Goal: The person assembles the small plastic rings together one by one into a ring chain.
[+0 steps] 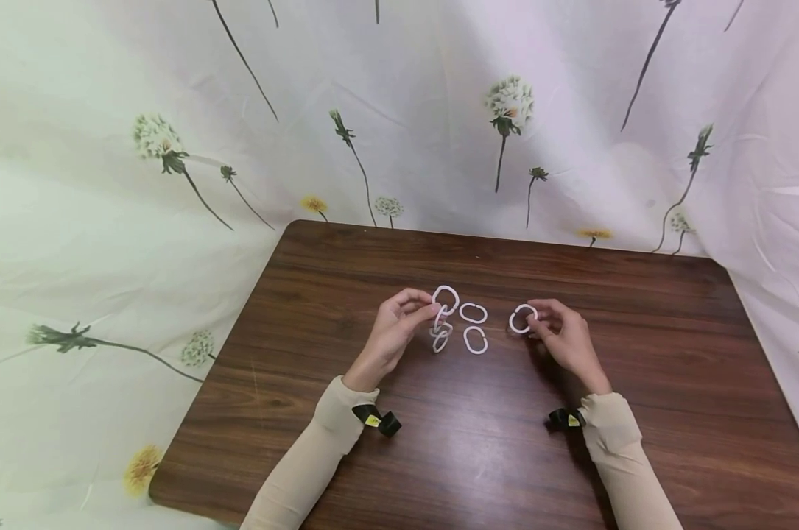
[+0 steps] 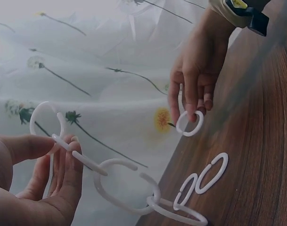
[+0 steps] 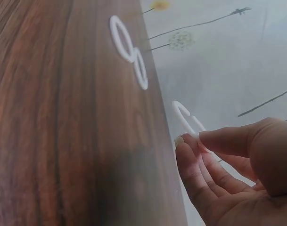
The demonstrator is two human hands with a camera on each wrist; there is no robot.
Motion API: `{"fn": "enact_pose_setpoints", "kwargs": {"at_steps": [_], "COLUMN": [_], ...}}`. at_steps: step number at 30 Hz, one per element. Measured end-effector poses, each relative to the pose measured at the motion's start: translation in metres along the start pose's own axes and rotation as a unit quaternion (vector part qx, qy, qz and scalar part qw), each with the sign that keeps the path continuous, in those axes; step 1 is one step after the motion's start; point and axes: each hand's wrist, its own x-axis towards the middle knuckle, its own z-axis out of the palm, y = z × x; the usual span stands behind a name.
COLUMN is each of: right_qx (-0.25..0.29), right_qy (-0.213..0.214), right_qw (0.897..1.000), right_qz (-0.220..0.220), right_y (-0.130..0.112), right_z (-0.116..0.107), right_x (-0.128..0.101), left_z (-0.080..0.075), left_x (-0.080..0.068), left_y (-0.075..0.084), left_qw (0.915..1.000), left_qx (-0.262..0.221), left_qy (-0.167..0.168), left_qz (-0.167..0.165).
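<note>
My left hand [image 1: 399, 327] pinches the top link of a short chain of white plastic rings [image 1: 442, 318], lifted at one end while its lower links trail to the table; the left wrist view shows that chain [image 2: 110, 181] hanging from my fingers [image 2: 63, 165]. My right hand [image 1: 558, 331] pinches a single white ring [image 1: 522, 319] just above the table, and the ring [image 3: 186, 120] shows between thumb and fingertips in the right wrist view. Two loose white rings [image 1: 473, 313] [image 1: 475, 340] lie flat between the hands.
A dark wooden table [image 1: 479, 449] carries everything. A white cloth printed with dandelions [image 1: 399, 110] hangs behind and around the table. Black straps [image 1: 378, 421] sit on both wrists over beige sleeves.
</note>
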Motion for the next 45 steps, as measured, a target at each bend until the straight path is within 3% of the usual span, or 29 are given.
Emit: {"fn": "enact_pose_setpoints", "kwargs": {"at_steps": [3,9,21,32,45], "right_qx": [-0.007,-0.024,0.01,0.035,0.122], "right_qy": [0.01,0.029,0.043,0.027,-0.003], "right_qw": [1.0,0.999,0.997,0.998,0.991], "right_qz": [-0.01,-0.036,-0.057,-0.051,-0.05], "right_y": [0.004,-0.009,-0.031,-0.083,-0.086], "right_z": [0.001,0.002,0.005,0.002,0.011], "right_x": [0.001,0.001,0.0,-0.01,-0.008], "left_z": [0.0,0.0,0.002,0.003,0.005], "left_x": [0.0,0.0,0.0,-0.001,0.0], "left_y": [0.001,0.001,0.001,0.002,0.003], "left_qw": [1.0,0.9999,1.0,0.9999,0.9998], "left_qx": [0.007,0.01,-0.003,-0.01,-0.011], "left_qy": [0.001,0.001,0.003,-0.007,-0.013], "left_qz": [-0.002,-0.001,0.0,0.002,0.005]}}
